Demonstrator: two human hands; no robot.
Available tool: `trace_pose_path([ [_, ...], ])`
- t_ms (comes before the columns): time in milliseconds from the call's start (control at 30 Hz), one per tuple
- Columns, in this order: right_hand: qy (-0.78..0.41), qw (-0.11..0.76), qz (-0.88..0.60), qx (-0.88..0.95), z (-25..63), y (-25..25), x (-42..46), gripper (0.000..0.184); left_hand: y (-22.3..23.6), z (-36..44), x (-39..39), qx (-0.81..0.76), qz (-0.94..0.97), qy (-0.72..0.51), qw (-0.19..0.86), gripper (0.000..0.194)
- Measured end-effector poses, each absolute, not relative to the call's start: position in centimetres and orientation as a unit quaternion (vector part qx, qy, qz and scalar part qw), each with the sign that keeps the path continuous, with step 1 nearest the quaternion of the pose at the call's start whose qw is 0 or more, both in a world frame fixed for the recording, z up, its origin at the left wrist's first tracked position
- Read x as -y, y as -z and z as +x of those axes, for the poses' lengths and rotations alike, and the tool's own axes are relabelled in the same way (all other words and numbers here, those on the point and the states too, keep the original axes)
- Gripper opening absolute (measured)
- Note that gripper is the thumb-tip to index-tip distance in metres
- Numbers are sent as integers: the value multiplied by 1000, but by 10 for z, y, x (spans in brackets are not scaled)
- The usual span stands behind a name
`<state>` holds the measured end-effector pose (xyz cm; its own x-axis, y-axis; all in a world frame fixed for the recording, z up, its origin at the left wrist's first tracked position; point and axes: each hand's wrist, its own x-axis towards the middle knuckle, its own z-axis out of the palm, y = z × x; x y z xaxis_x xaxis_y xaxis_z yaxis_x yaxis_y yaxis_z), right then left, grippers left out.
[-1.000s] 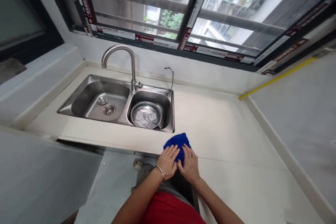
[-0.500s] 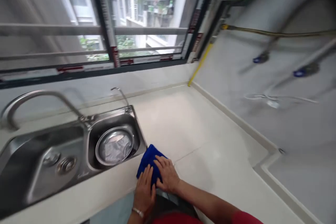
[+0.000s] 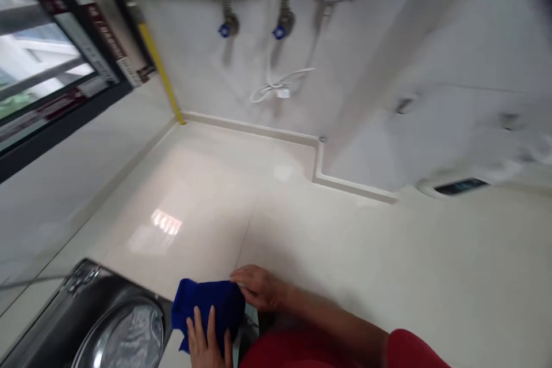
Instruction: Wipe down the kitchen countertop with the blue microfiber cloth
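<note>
A blue cloth (image 3: 219, 302) lies at the front edge of the pale countertop (image 3: 207, 241), beside the sink corner, and part of it hangs toward the edge. My left hand (image 3: 207, 342) rests on the cloth with its fingers spread and flat; the wrist is cut off by the frame's bottom. At the cloth's right corner, my right hand (image 3: 261, 287) is closed on the fabric, thumb and fingers together. Its forearm reaches in from the lower right.
A steel sink (image 3: 107, 276) at lower left holds a round metal basin (image 3: 99, 322). Low upstands edge the counter, with a step in the back one (image 3: 317, 161). On the wall are blue-handled valves (image 3: 279, 31), a white cable (image 3: 271, 87) and a yellow pipe (image 3: 161, 75).
The view has swung right, so the sink now sits at lower left. My right hand has shifted from lying over the cloth to gripping its right corner; the cloth looks more spread out.
</note>
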<state>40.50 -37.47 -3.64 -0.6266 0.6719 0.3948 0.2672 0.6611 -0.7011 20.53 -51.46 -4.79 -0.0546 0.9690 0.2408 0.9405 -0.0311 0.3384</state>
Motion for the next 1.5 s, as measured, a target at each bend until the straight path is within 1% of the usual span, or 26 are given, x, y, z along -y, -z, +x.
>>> trace_pose_path([
  [100,-215,352,-439,798,465,44,396,46,54,192,484,-629,747,-215,13,94],
  [167,-134,349,-545,750,508,49,422,48,57,191,454,-578,786,-220,11,94],
  [200,-93,344,-599,717,528,52,437,50,58,194,438,-553,803,-221,14,91],
  [267,-20,333,-688,645,560,56,466,51,58,203,404,-512,829,-225,22,78],
  [333,16,318,-730,605,580,59,488,54,55,216,373,-487,841,-234,32,63],
  [400,25,303,-745,593,587,61,498,59,51,232,346,-484,838,-247,45,54],
  [433,25,294,-753,588,588,62,499,61,48,242,334,-490,832,-253,53,54],
  [567,21,270,-774,572,584,64,491,64,32,286,301,-538,792,-273,92,61],
  [700,12,274,-767,580,586,62,488,67,17,328,287,-587,745,-293,119,71],
  [833,11,283,-763,581,589,62,488,68,17,367,284,-595,739,-283,141,75],
  [1033,-6,291,-761,579,589,59,484,64,30,459,306,-507,821,-234,120,71],
  [1133,-20,283,-764,580,589,55,483,64,33,509,320,-427,873,-207,118,71],
  [1233,-21,291,-755,588,591,57,481,63,36,541,313,-340,914,-173,141,67],
  [1300,-15,310,-740,598,594,62,481,59,38,548,295,-288,931,-149,166,62],
  [1400,-7,351,-695,627,610,70,489,48,37,539,260,-204,952,-99,207,60],
  [1500,10,392,-694,604,644,73,510,41,26,525,239,-180,957,-67,216,60],
])
